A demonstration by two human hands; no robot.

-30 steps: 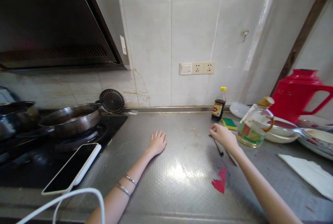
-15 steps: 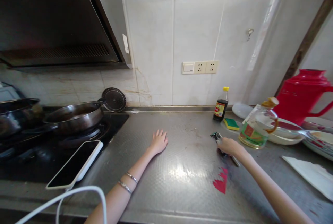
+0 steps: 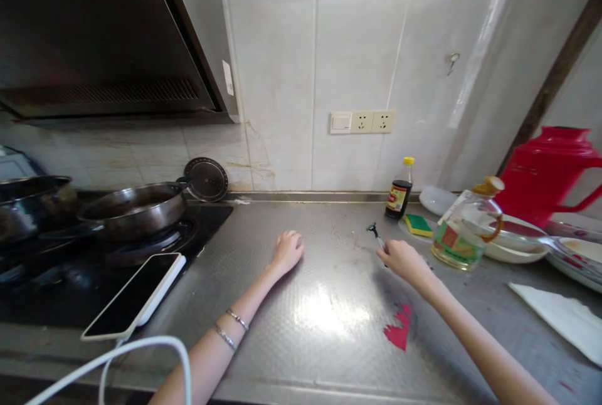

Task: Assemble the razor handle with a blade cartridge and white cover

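My right hand point(image 3: 402, 261) is closed around the handle of a razor point(image 3: 375, 229), whose small dark green head points up and left above the steel counter point(image 3: 324, 361). Its lower handle is hidden in my fingers. Behind my wrist, part of a small object shows on the counter, too little to name. A torn red piece point(image 3: 399, 328) lies flat, nearer to me than this hand. My left hand point(image 3: 288, 251) rests on the counter left of the middle, its fingers curled in, with nothing visible in them.
On the right are a soy sauce bottle point(image 3: 399, 197), a sponge point(image 3: 418, 225), an oil jug point(image 3: 463, 236), a red thermos point(image 3: 548, 173), bowls and a white sheet point(image 3: 559, 317). Left, a phone point(image 3: 134, 295) with a white cable overlaps the stove, which carries a pan point(image 3: 136, 220).
My right hand has lifted and shifted slightly left with the razor, whose head now sits higher. My left hand's fingers, spread flat before, have curled in.
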